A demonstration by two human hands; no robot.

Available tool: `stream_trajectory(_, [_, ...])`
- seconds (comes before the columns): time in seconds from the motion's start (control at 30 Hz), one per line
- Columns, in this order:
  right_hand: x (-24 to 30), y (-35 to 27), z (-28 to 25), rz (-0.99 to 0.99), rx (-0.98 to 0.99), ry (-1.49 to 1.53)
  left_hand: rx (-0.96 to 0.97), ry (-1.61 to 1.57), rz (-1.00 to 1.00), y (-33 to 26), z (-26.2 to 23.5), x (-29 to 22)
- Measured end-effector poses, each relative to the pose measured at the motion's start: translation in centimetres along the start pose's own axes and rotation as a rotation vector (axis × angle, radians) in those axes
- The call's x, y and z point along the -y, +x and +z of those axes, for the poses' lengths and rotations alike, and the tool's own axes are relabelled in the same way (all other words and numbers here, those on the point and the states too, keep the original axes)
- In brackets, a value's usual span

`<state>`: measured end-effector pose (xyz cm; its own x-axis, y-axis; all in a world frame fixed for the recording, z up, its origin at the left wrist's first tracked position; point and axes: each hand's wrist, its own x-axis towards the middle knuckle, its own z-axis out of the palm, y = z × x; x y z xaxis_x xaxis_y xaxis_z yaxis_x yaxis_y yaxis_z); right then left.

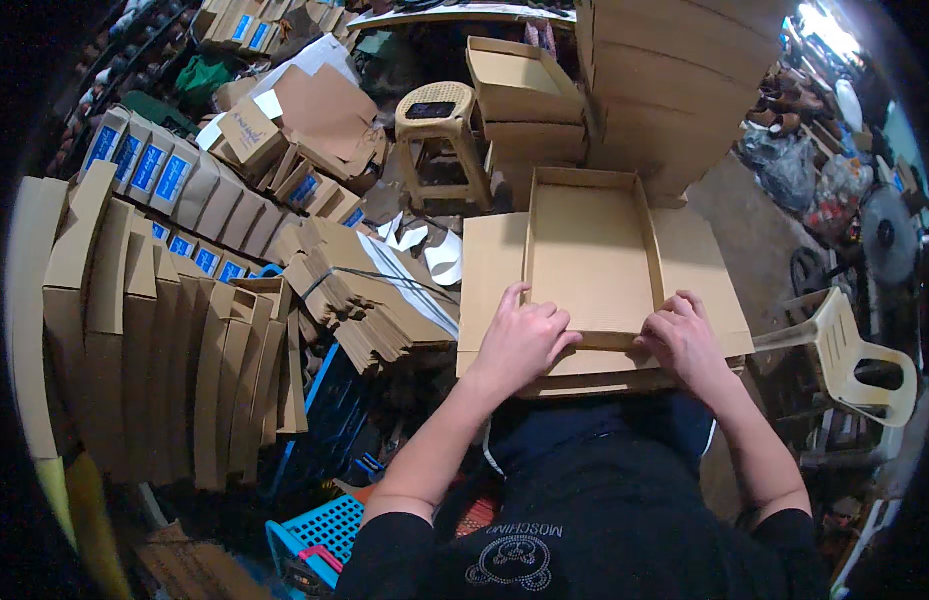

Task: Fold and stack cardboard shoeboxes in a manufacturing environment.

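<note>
As the head view looks down, a shallow, rectangular brown cardboard tray [595,250] takes centre stage, lying between and just beyond the left grip [530,335] and the right grip [682,335]! Fingers curled, the left is clamped on its near left corner, the right on its near right corner, some fingertips hidden. Holding both corners at once probably keeps the near edge square and the tray steady. Underneath, a broad, flat brown cardboard sheet [493,270] spreads past either grip, likely serving as a firm surface. Left of the left grip: a strapped bundle of flat brown cardboard [360,290], then a packed row of upright brown cardboard boxes [110,370], perhaps parked within reach. Right of the right grip, a cream plastic chair [825,340]!
</note>
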<state>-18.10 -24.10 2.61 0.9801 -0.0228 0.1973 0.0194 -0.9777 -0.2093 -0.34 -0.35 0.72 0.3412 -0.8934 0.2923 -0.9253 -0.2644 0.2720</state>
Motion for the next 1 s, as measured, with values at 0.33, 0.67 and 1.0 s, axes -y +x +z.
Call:
stream_trajectory(0.33, [-0.6,-0.7,0.7,-0.023,-0.038,-0.02,0.021,0.079,0.032,-0.1,0.9,0.7])
stream_trajectory(0.67, [-0.8,-0.6,2.1,-0.049,-0.083,0.023,0.03,0.079,0.061,-0.1,1.5,1.1])
stream_trajectory(1.0, [-0.9,-0.2,1.8,-0.015,0.006,0.101,0.094,-0.073,-0.048,0.3,0.6,1.1])
